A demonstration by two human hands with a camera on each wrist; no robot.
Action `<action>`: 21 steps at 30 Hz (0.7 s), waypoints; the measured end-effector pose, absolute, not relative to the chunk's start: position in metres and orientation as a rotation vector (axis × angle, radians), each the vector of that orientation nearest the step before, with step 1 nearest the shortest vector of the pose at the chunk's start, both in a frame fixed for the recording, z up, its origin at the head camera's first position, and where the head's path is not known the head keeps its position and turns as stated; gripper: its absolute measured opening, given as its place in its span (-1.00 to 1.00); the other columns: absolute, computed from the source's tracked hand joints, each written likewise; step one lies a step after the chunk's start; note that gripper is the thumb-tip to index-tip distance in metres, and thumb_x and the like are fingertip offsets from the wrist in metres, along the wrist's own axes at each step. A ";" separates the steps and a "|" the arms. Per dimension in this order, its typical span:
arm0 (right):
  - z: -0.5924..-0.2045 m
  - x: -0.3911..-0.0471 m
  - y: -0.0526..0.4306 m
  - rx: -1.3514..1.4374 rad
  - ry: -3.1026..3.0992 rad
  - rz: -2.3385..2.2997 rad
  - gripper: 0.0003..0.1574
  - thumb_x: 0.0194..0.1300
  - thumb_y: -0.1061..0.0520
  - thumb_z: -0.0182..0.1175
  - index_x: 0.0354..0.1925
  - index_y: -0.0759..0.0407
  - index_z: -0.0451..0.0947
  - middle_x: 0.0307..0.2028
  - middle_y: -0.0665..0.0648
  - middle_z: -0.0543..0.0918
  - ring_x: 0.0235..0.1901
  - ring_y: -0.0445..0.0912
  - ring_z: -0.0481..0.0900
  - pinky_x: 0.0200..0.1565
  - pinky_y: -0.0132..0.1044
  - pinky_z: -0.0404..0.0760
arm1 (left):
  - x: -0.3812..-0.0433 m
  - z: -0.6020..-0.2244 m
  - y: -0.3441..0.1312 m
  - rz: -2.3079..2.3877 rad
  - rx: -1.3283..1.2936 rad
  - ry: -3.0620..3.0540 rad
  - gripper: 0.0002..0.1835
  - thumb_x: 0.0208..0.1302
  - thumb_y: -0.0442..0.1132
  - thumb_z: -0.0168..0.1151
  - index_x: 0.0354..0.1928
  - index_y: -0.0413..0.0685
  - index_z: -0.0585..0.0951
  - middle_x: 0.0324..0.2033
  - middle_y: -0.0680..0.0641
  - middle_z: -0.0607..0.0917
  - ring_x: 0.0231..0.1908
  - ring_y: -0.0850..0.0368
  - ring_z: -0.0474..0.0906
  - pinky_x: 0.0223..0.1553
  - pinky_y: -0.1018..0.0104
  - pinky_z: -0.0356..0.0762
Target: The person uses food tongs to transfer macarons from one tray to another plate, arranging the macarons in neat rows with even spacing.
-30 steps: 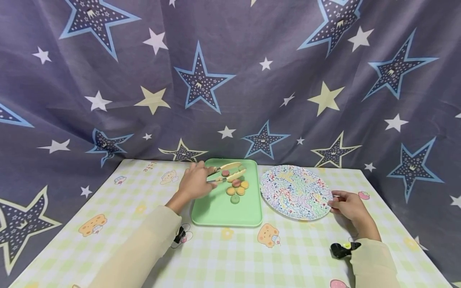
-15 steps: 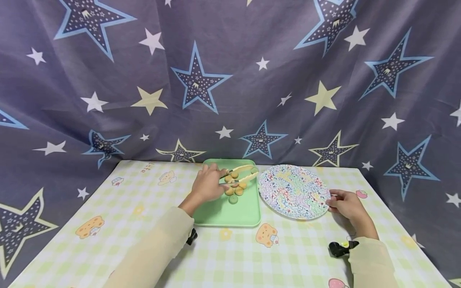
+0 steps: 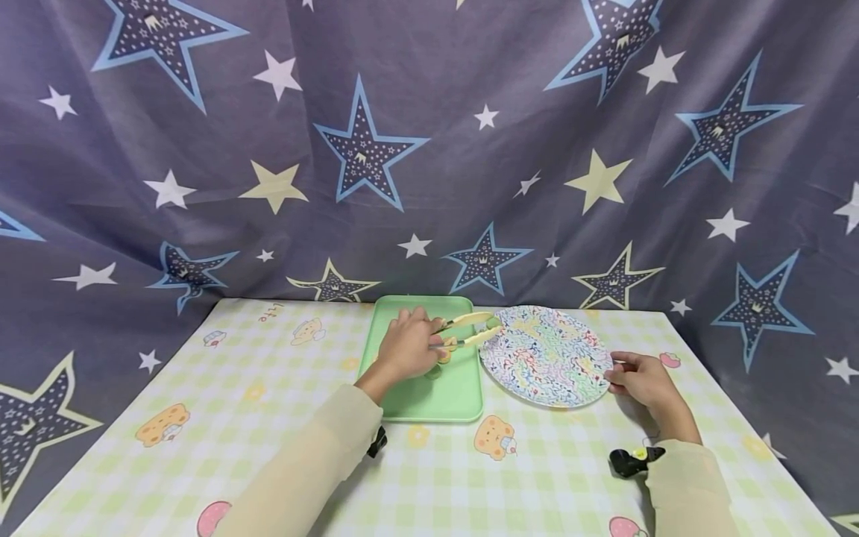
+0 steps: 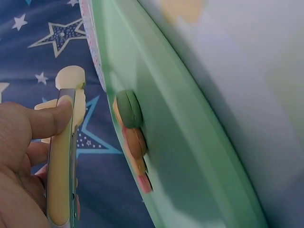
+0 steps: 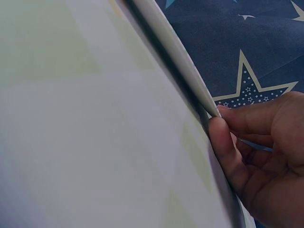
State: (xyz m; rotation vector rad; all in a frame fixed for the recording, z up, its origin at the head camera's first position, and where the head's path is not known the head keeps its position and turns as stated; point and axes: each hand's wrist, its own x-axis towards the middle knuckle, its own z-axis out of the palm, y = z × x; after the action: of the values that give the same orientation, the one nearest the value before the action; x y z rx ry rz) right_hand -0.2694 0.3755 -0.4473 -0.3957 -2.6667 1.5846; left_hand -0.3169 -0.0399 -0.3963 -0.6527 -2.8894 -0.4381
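Note:
My left hand (image 3: 411,344) grips a pair of tongs (image 4: 59,180) with pale yellow tips, reaching over the green tray (image 3: 436,405). Between the tong tips is a green macaron (image 3: 493,322), at the left rim of the round speckled plate (image 3: 546,362). On the tray lie several more macarons, mostly hidden behind the hand in the head view; the left wrist view shows a green macaron (image 4: 128,109) and an orange macaron (image 4: 136,143) among them. At the plate's right edge, my right hand (image 3: 643,382) pinches the rim between thumb and fingers.
A pale green checked cloth (image 3: 282,418) with cartoon prints covers the table. Tray and plate stand side by side near the back edge. Behind them hangs a dark curtain (image 3: 429,186) with stars.
My left hand has carried the tongs rightward, from above the tray's macarons to the plate's left rim, with the green macaron between the tips. The right hand has stayed on the plate.

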 end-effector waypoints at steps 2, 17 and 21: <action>-0.448 -0.269 0.376 -0.390 -2.669 1.583 -0.31 0.38 0.41 0.21 0.40 0.57 0.26 -0.18 0.25 0.51 -0.36 -0.14 0.57 -0.32 -0.37 0.67 | -0.318 -0.397 -0.036 -0.416 -0.652 -2.900 -0.35 0.31 0.02 0.40 0.40 -0.01 0.54 -0.06 -0.01 0.50 -0.12 0.00 0.25 -0.04 0.12 0.26; -0.448 -0.269 0.376 -0.368 -2.656 1.600 -0.30 0.38 0.41 0.21 0.40 0.60 0.23 -0.21 0.22 0.51 -0.38 -0.16 0.57 -0.33 -0.37 0.67 | -0.326 -0.395 -0.013 -0.210 -0.651 -2.951 -0.36 0.36 0.08 0.34 0.42 0.06 0.52 -0.09 -0.02 0.45 -0.14 0.01 0.18 -0.08 0.16 0.17; -0.448 -0.270 0.376 -0.378 -2.658 1.597 -0.30 0.38 0.41 0.21 0.40 0.59 0.24 -0.20 0.22 0.51 -0.37 -0.15 0.57 -0.32 -0.37 0.67 | -0.327 -0.392 -0.009 -0.167 -0.657 -2.960 -0.36 0.35 0.07 0.36 0.41 0.06 0.53 -0.09 -0.03 0.44 -0.14 0.01 0.18 -0.08 0.15 0.16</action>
State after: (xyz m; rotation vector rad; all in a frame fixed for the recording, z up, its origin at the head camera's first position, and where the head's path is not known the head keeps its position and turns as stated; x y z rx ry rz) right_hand -0.2699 0.3762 -0.4483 -0.3775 -2.6584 1.5967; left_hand -0.3273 -0.0090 -0.3924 -0.6566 -2.9597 -0.1667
